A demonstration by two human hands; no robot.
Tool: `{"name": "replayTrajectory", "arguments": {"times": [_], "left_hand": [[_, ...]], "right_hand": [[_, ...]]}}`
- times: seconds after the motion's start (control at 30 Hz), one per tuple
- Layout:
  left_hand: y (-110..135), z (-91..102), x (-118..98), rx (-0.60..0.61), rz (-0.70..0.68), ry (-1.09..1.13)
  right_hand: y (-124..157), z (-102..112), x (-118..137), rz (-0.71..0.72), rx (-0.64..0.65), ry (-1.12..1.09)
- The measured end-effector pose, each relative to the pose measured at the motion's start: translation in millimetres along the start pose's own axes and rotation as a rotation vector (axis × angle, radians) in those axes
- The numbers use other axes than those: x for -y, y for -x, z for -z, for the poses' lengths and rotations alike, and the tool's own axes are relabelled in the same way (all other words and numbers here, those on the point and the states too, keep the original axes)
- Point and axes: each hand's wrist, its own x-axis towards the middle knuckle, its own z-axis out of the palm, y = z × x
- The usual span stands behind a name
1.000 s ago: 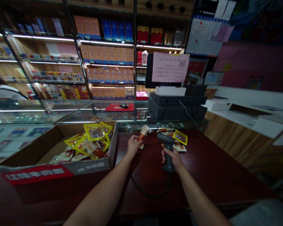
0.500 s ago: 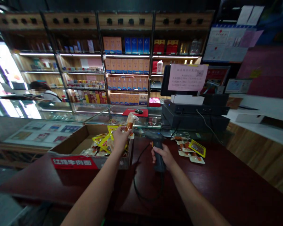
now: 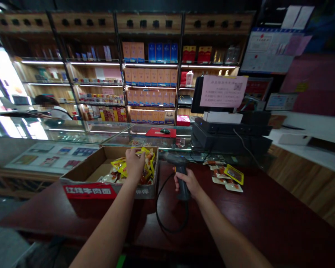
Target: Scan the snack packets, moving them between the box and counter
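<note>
My left hand (image 3: 134, 163) reaches down into an open cardboard box (image 3: 83, 175) and rests on the yellow and orange snack packets (image 3: 120, 169) piled inside. Its fingers curl downward into the pile, and what they grip is hidden. My right hand (image 3: 186, 182) is closed around the handle of a dark barcode scanner (image 3: 178, 163), held upright above the dark red table (image 3: 268, 219). The scanner's black cable (image 3: 162, 219) loops on the table below it. A few more snack packets (image 3: 229, 178) lie on the table to the right of the scanner.
A black till with a screen and a pink paper notice (image 3: 229, 126) stands behind the table on the right. A glass display counter (image 3: 72, 130) runs across the back left, with a red mouse mat (image 3: 160, 132) on it. Shelves of boxed goods (image 3: 149, 85) fill the wall. A person (image 3: 48, 108) sits far left.
My left hand carried an orange and white packet from the table's middle leftward over the box, then lowered into it; the packet no longer shows. The right hand kept hold of the scanner.
</note>
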Motion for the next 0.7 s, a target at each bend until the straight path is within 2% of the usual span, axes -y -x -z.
{"name": "replayTrajectory", "arguments": {"times": [0.13, 0.23, 0.4, 0.53, 0.6, 0.7], "left_hand": [[19, -11.1, -28, -0.002, -0.103, 0.117], [44, -33.7, -47, 0.106, -0.187, 0.215], [98, -93.2, -77, 0.464, -0.262, 0.344], [134, -145.9, -110, 0.738, -0.371, 0.308], [145, -171.6, -129, 0.821, -0.411, 0.254], [156, -208.3, -156, 0.852, -0.426, 0.172]], "right_hand": [[7, 22, 1, 0.016, -0.063, 0.005], [18, 46, 2, 0.042, -0.145, 0.006], [46, 93, 7, 0.121, -0.301, -0.013], [71, 131, 17, 0.197, -0.429, -0.018], [79, 151, 24, 0.244, -0.497, -0.009], [83, 186, 37, 0.322, -0.606, 0.01]]}}
